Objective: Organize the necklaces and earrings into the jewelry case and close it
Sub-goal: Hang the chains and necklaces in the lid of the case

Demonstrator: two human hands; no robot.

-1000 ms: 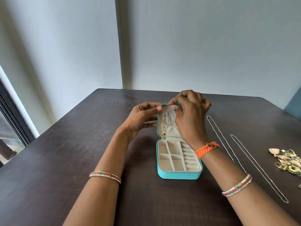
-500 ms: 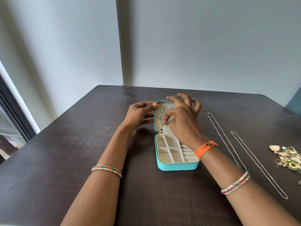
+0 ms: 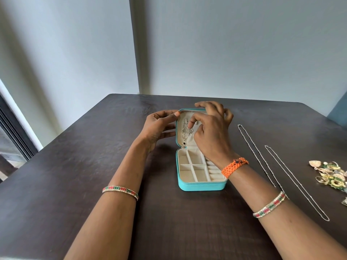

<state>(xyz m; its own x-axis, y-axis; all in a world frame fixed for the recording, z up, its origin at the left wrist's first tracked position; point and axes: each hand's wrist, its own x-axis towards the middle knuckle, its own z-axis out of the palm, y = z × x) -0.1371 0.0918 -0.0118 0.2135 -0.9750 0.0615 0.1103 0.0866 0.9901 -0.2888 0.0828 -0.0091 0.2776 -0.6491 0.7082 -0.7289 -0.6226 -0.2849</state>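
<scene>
Dark table (image 3: 78, 184) by grey wall (image 3: 244, 44); left grip (image 3: 159, 126) around case lid (image 3: 178, 126), right grip (image 3: 210, 128) pinching necklace (image 3: 185, 132).

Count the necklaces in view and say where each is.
3: one necklace hangs inside the case lid; two chains lie on the table, right of the case. Others may be hidden.

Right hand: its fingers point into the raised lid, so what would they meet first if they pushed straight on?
Probably the pendant necklace hanging inside the lid, which the right hand already seems to touch; then the lid's cream lining. Depth is unclear.
</scene>
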